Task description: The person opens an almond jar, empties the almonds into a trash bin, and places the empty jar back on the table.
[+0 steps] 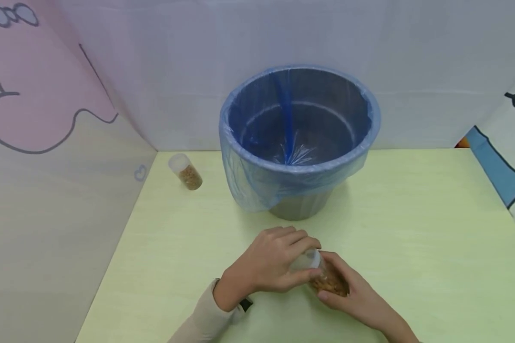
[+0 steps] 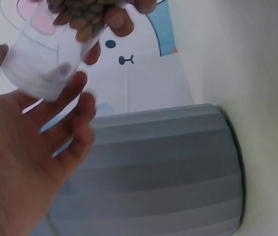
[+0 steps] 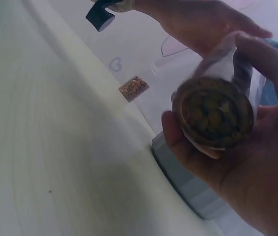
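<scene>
My right hand [image 1: 362,300] grips the lower part of a clear plastic jar [image 1: 329,281] partly filled with brown, nut-like pieces. The jar is tilted, its whitish top end toward my left hand [image 1: 272,262]. There, the left thumb and index finger sit on either side of that top end. In the left wrist view the clear end of the jar [image 2: 41,64] lies between the left thumb and fingers [image 2: 82,113]. The right wrist view looks at the jar's round base [image 3: 212,113], with brown pieces showing through and right fingers curled round it.
A grey bin [image 1: 300,205] lined with a blue plastic bag [image 1: 257,186] stands just beyond the hands. A second clear jar [image 1: 190,177] with brown contents stands at the back left of the pale green table [image 1: 425,228]. Printed cloth walls [image 1: 167,62] surround the table.
</scene>
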{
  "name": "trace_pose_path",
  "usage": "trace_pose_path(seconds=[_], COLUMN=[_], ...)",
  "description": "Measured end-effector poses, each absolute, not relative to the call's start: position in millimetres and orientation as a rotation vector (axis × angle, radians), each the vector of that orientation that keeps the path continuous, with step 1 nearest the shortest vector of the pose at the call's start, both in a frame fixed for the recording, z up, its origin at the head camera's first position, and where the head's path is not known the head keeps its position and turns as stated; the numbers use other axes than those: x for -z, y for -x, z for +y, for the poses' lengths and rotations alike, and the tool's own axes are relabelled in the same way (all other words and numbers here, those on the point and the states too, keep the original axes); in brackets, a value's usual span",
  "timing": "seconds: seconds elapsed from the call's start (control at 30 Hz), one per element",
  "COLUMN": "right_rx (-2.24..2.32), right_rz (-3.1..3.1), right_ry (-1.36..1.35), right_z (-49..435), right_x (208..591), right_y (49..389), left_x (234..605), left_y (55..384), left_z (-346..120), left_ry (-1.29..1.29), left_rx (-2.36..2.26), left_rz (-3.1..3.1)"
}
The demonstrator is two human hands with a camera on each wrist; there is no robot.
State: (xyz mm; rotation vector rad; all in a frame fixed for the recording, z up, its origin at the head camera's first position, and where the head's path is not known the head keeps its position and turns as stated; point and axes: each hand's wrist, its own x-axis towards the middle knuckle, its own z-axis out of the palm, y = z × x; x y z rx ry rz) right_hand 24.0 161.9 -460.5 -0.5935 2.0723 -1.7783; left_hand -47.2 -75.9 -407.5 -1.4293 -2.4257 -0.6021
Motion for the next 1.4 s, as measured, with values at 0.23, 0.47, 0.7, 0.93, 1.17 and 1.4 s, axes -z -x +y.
trace_pose_path(seconds=[0.23, 0.47, 0.7, 0.93, 1.17, 1.4], right_rx=[1.868, 1.803, 1.718, 1.737, 1.787, 1.802], right_rz=[1.887, 2.013, 2.175, 2.208, 2.212, 2.209], right_ry=[0.681, 0.682, 0.706, 0.779, 0.783, 0.743], right_z=[177.3, 173.5, 161.0, 153.8, 152.6, 154.1], right_x=[463.0, 461.3, 462.4, 463.7, 464.7, 463.9], right_y=[-23.8, -24.2, -24.8, -22.2, -20.5, -17.9], left_x=[400.8, 409.2, 415.0, 419.8, 422.2, 426.9], left_y=[47.8, 47.3, 39.6, 33.2, 30.2, 28.1], left_z=[-86.6, -94.6, -104.2, -107.2, -106.5, -104.9], left_ry=[1.634, 1.616, 1.484, 1.37, 1.348, 1.27], left_rx=[1.028, 1.18, 1.268, 1.35, 1.535, 1.605], left_rz=[-2.646, -2.584, -2.604, -2.556, -2.564, -2.561])
